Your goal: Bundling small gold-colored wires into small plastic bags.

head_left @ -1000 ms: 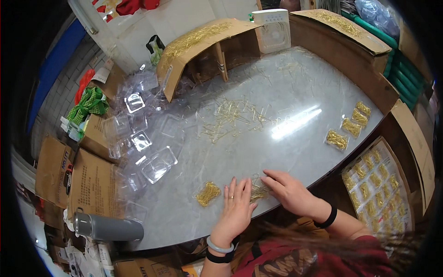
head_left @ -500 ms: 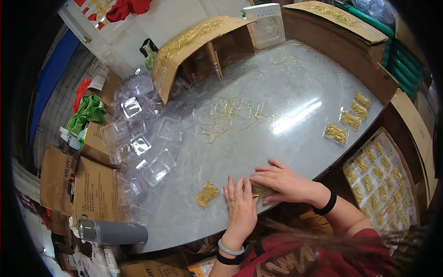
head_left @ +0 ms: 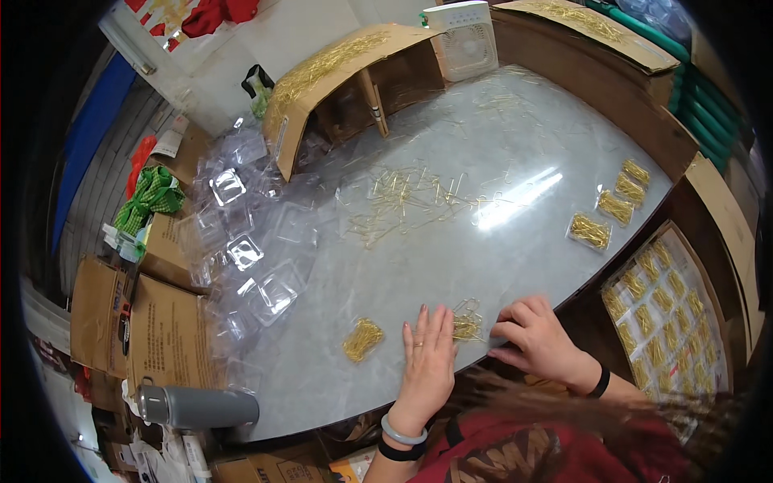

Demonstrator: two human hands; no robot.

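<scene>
My left hand (head_left: 428, 362) lies flat on the grey table, fingers stretched out. Its fingers rest beside a small bunch of gold wire hooks (head_left: 467, 325); whether they touch it I cannot tell. Just right of this bunch, at the table's near edge, is my right hand (head_left: 533, 340), its fingers curled in; anything between them is hidden. To the left of my left hand sits a clear plastic tray of gold hooks (head_left: 363, 339). Loose gold hooks (head_left: 403, 197) are scattered over the table's middle. Several filled trays (head_left: 590, 231) stand at the right edge.
Empty clear plastic trays (head_left: 274, 290) pile up on the left, beside a grey bottle (head_left: 201, 404). Cardboard (head_left: 346, 64) topped with gold hooks and a white fan (head_left: 469, 44) stand at the back. Below the right edge, a box (head_left: 668, 314) holds rows of filled trays.
My right hand has lifted off the bunch of hooks and moved right, its fingers curling. The bunch now lies uncovered. My left hand has stayed nearly in place.
</scene>
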